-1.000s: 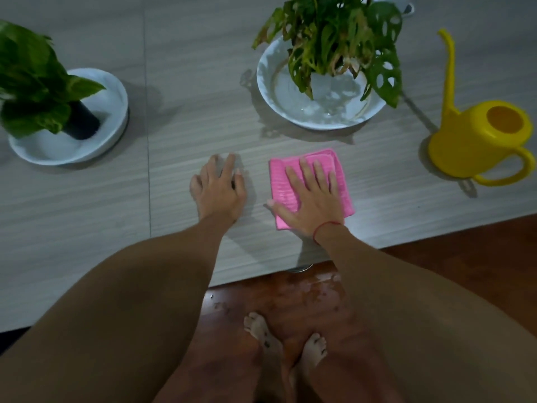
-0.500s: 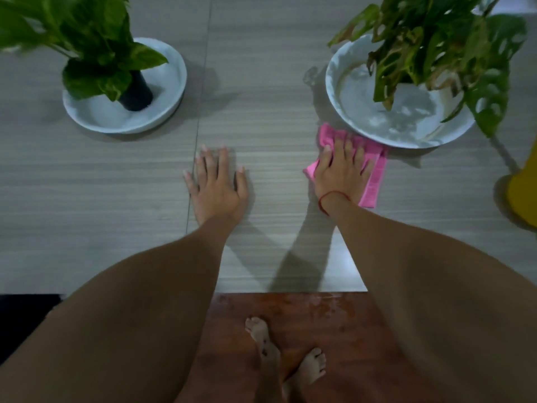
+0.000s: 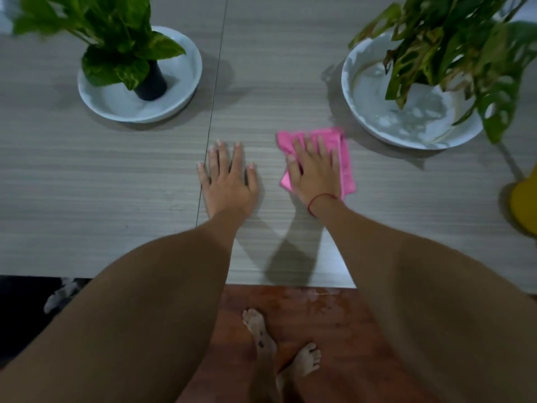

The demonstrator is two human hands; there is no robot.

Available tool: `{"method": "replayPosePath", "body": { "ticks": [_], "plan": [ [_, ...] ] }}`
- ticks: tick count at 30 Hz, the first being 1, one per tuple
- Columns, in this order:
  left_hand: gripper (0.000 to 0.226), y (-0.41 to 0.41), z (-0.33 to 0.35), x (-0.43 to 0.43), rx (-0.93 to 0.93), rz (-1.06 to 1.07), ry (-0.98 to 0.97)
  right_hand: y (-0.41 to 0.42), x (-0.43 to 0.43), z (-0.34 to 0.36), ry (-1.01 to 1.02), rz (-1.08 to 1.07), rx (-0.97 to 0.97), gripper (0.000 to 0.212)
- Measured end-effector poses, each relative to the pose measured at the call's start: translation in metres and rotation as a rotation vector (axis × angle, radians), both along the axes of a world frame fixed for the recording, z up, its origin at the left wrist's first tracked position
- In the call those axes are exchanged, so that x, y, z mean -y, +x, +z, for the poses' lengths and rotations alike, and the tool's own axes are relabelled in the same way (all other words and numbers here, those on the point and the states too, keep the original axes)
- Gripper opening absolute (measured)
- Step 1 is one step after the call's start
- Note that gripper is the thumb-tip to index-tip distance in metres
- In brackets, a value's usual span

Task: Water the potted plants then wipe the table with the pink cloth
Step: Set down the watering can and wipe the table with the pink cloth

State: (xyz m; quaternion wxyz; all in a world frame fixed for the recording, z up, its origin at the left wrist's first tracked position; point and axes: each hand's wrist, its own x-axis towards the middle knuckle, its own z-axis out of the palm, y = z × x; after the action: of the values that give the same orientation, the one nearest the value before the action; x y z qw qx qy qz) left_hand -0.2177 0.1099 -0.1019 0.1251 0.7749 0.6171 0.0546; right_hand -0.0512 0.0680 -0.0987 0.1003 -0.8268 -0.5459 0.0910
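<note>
The fingers (image 3: pixel 315 148) of the right hand (image 3: pixel 315 173) are extended flat and held nearly together, with the thumb set slightly apart at 9 o'clock; nothing is pinched. The pink cloth (image 3: pixel 344 161) is pressed against the table (image 3: pixel 101 184) under the palm. The fingers (image 3: pixel 223 152) of the left hand (image 3: pixel 229 181) are moderately spread and laid flat on the bare surface, apparently as a brace; nothing is held. The two hands lie side by side, near each other but apart.

The cloth is located near the centre of the view, towards 1 o'clock, just beside the rim of the white dish (image 3: pixel 377 135) that carries the perforated-leaf plant (image 3: pixel 465 53), at the dish's 8 o'clock. Whether cloth and dish touch cannot be told. The cloth is folded into a rough rectangle. Its long axis is judged to run from 12 to 6 o'clock, tilted slightly towards 11, in line with the fingers. One corner projects at 10 o'clock.

The wiping step is judged to be in hand; water is visible in the right dish, so the watering appears complete. The yellow watering can (image 3: pixel 524 205) is set aside at 3 o'clock. For the next move, downward pressure is required while the cloth is swept over unwiped areas. The dishes, including the one under the dark-potted plant (image 3: pixel 116 39) at 10 o'clock, are to be cleared without being struck.
</note>
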Motion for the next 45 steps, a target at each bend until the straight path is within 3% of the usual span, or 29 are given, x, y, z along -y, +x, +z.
{"method": "replayPosePath", "body": {
  "ticks": [4, 9, 11, 17, 25, 28, 35, 45],
  "plan": [
    [0.053, 0.001, 0.009, -0.010, 0.043, 0.031, 0.011, -0.001, 0.025, 0.000, -0.002, 0.053, -0.004, 0.048],
    [0.054, -0.001, 0.005, -0.040, 0.029, 0.041, 0.040, 0.010, -0.010, 0.000, 0.208, -0.260, -0.123, 0.045],
    [0.057, -0.003, -0.004, -0.042, 0.039, 0.049, 0.035, 0.018, -0.035, -0.001, 0.203, -0.325, -0.113, 0.046],
    [0.062, -0.003, -0.009, -0.046, 0.022, 0.050, 0.067, 0.011, -0.074, -0.005, -0.072, -0.192, 0.022, 0.054],
    [0.061, -0.002, -0.006, -0.043, 0.019, 0.049, 0.034, -0.036, -0.012, -0.001, -0.056, 0.191, 0.017, 0.056],
    [0.061, -0.002, -0.008, -0.044, 0.022, 0.052, 0.045, -0.016, -0.011, -0.003, -0.034, 0.168, 0.029, 0.054],
    [0.061, -0.003, -0.010, -0.045, 0.004, 0.055, 0.068, -0.032, -0.069, -0.003, -0.090, -0.175, -0.015, 0.058],
    [0.060, -0.001, -0.006, -0.044, 0.021, 0.051, 0.040, -0.017, -0.028, -0.004, -0.033, 0.178, 0.010, 0.054]
  ]
}}
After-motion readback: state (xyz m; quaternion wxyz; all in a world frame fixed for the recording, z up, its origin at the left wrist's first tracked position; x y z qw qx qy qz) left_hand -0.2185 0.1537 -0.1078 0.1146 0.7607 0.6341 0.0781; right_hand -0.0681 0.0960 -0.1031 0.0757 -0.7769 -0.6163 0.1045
